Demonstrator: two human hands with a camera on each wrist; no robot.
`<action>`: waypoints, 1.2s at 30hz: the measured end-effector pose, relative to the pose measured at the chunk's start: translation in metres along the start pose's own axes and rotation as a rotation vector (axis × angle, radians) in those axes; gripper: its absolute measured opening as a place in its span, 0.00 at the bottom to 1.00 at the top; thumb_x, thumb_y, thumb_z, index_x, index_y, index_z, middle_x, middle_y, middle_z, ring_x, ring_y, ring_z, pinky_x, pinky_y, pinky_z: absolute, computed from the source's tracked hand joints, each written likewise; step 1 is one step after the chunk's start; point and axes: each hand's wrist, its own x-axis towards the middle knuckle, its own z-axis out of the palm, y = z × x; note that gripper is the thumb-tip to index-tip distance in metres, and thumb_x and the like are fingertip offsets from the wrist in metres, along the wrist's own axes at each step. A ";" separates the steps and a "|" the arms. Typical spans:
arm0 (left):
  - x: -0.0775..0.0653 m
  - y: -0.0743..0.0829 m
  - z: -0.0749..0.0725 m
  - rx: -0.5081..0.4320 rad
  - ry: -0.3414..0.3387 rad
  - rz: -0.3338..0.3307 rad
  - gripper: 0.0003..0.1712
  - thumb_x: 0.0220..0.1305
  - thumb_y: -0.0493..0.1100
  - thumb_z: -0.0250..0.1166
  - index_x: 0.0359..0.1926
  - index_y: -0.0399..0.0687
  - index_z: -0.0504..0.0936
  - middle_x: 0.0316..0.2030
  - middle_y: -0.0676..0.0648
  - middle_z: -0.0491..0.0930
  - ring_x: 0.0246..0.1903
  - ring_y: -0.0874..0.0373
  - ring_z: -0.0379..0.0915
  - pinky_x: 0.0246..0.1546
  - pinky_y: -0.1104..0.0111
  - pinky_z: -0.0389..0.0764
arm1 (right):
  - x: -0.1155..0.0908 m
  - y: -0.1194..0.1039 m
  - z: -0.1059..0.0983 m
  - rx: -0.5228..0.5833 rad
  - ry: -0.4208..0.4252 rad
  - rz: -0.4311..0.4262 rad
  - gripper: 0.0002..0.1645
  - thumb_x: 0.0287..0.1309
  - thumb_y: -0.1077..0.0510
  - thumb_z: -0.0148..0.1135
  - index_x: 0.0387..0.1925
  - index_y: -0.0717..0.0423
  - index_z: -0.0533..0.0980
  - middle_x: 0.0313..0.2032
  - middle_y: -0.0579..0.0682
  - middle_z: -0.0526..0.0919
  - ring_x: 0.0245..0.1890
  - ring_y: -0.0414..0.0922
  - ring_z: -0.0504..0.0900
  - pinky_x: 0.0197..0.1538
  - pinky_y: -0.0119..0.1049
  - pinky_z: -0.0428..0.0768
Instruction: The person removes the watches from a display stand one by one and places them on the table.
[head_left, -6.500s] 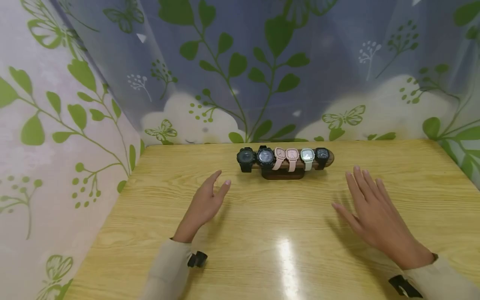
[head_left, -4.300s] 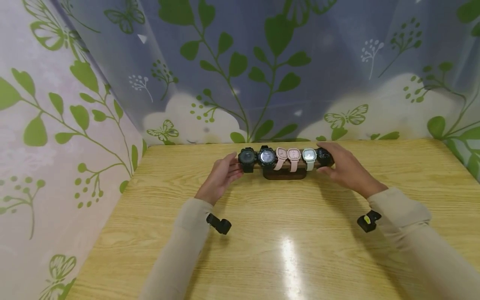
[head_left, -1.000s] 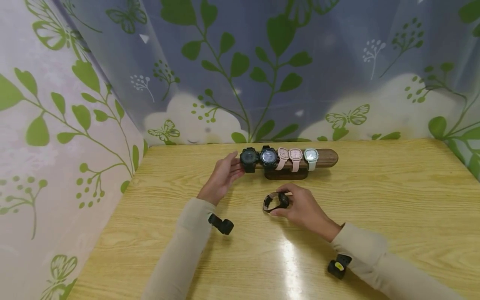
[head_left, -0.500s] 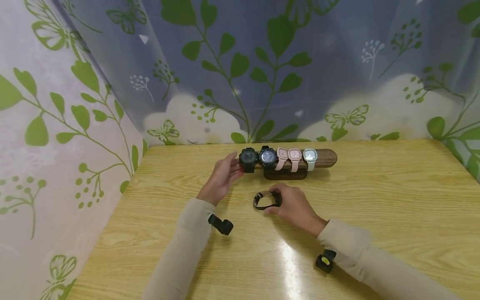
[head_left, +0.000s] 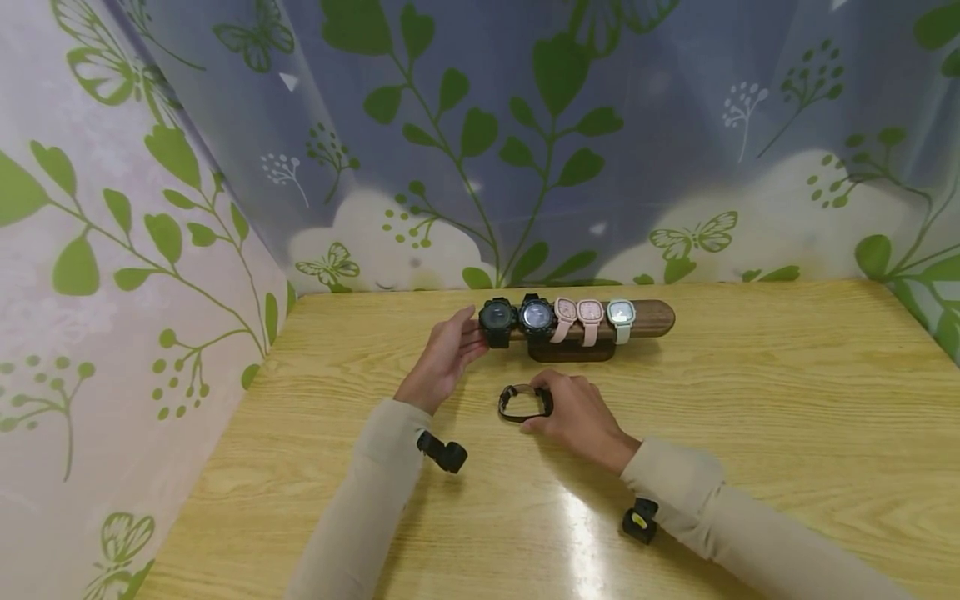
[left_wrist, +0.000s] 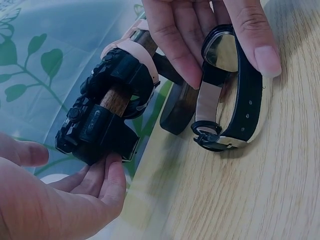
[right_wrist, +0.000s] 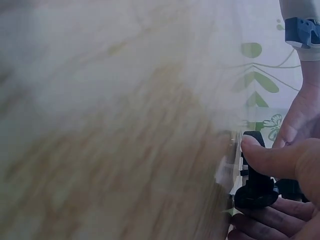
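My right hand [head_left: 576, 412] pinches a black wristwatch [left_wrist: 248, 100] by its case, between thumb and fingers, in front of the wooden watch stand [head_left: 656, 317]. The strap is buckled into a loop, and in the left wrist view the shiny case back shows. My left hand [head_left: 441, 358] is at the stand's left end, its fingertips against the strap of a chunky black watch [head_left: 498, 315] and the thumb held apart. A second chunky black watch [head_left: 537, 314], two pink watches [head_left: 590, 312] and a pale mint watch [head_left: 621, 312] sit along the bar.
The light wooden table [head_left: 337, 508] runs back to a blue curtain [head_left: 480, 142] with green leaves, close behind the stand. Patterned cloth [head_left: 112, 292] hangs along the left side. The stand's bar is bare at its right end.
Earlier, the right hand took the rightmost black watch off the stand and brought it forward. Over the last second it has shifted slightly left with the watch; the left hand stays at the stand.
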 end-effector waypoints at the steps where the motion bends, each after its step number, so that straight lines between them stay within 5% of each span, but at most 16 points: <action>1: 0.000 0.000 0.000 -0.001 0.001 0.000 0.35 0.80 0.51 0.49 0.71 0.24 0.62 0.66 0.31 0.69 0.67 0.41 0.66 0.68 0.59 0.70 | 0.000 0.000 0.000 -0.005 -0.002 -0.001 0.33 0.42 0.52 0.85 0.49 0.61 0.81 0.41 0.55 0.88 0.38 0.52 0.86 0.40 0.48 0.83; 6: 0.001 -0.001 0.001 -0.006 0.010 0.002 0.35 0.80 0.51 0.49 0.71 0.23 0.62 0.65 0.30 0.70 0.66 0.40 0.66 0.68 0.58 0.71 | 0.000 -0.001 -0.001 -0.023 -0.015 -0.009 0.36 0.42 0.51 0.85 0.51 0.62 0.80 0.41 0.56 0.87 0.36 0.49 0.84 0.37 0.46 0.83; 19: 0.000 -0.001 0.002 -0.020 0.010 -0.010 0.35 0.80 0.51 0.50 0.71 0.24 0.62 0.65 0.31 0.69 0.66 0.41 0.67 0.67 0.59 0.72 | -0.013 0.005 -0.026 0.043 -0.043 0.075 0.43 0.45 0.50 0.83 0.59 0.66 0.76 0.53 0.61 0.84 0.52 0.58 0.83 0.56 0.55 0.79; 36: 0.001 0.000 0.001 -0.032 0.007 -0.005 0.36 0.80 0.52 0.49 0.73 0.25 0.59 0.65 0.32 0.68 0.66 0.42 0.66 0.68 0.60 0.70 | -0.037 0.040 -0.076 -0.016 -0.026 0.144 0.38 0.55 0.49 0.78 0.59 0.69 0.77 0.54 0.67 0.82 0.54 0.64 0.81 0.55 0.60 0.78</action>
